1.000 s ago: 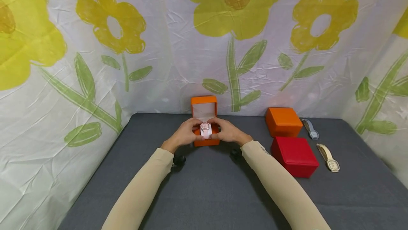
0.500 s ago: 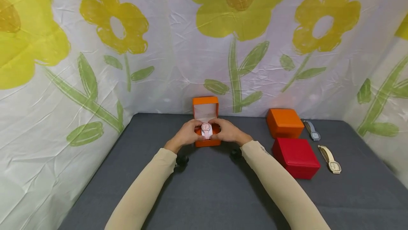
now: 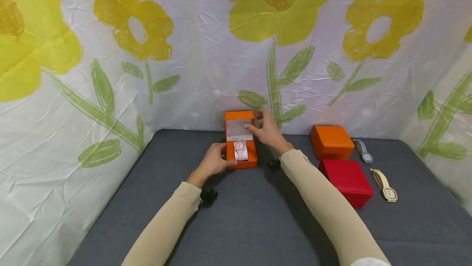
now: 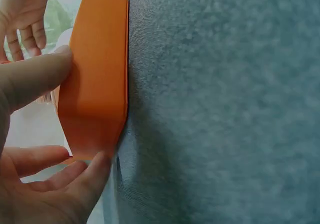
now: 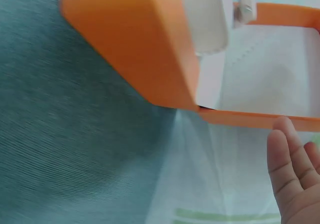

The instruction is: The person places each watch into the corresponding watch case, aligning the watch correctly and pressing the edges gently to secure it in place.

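An orange watch box (image 3: pixel 242 165) stands at the back of the table with its white-lined lid (image 3: pixel 239 114) raised. Inside it sits a pink wristwatch (image 3: pixel 239 146) on a white cushion. My left hand (image 3: pixel 212 161) holds the box at its left front corner; in the left wrist view, the thumb lies on the front upper edge and the fingers reach round the side of the box (image 4: pixel 100 63). My right hand (image 3: pixel 270 134) is raised beside the lid's right edge, holding nothing. In the right wrist view, its fingertips (image 5: pixel 278 144) are right at the lid's rim (image 5: pixel 245 118).
To the right stand a closed orange box (image 3: pixel 332 142) and, nearer, a closed red box (image 3: pixel 346 182). Beside them lie a blue-grey watch (image 3: pixel 363 151) and a cream watch (image 3: pixel 384 185). A white flower-printed curtain (image 3: pixel 206 65) hangs behind the dark grey table (image 3: pixel 243 212).
My right hand has let go of the watch cushion and risen to the lid's right side. My left hand has moved from the cushion to the box's left front corner.
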Demonstrator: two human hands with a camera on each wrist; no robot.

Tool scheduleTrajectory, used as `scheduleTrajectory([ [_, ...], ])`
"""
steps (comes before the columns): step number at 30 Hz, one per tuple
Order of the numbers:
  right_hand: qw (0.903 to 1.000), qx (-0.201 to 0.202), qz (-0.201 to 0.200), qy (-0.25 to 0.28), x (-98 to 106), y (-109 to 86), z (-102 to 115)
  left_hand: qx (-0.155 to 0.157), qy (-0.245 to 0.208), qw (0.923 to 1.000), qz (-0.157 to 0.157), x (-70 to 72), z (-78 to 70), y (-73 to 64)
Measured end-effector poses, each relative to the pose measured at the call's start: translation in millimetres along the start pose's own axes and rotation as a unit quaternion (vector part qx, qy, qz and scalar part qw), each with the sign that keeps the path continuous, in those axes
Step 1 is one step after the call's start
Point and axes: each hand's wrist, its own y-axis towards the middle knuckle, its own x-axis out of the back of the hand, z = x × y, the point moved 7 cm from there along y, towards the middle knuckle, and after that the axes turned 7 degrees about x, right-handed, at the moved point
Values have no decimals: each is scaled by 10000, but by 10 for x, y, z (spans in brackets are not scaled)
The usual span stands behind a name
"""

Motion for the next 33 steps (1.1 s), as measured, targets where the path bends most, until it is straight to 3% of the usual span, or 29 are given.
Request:
scheduleTrajectory([
  [4,9989,132,226,-397,21,112,47,146,-346,9991,210,-55,66,-3],
  [8,9947,397,461,-834,23,195,78,204,-536,9981,219,-67,85,-8],
  [16,9914,709,764,-795,75,245,146,174,-614,9978,185,-78,77,-14],
  [26,9826,1156,1232,-774,66,65,238,280,-810,9961,202,-59,98,-14],
  [33,9802,1210,1403,-694,-8,-134,247,465,-1077,9929,194,-19,152,-12],
])
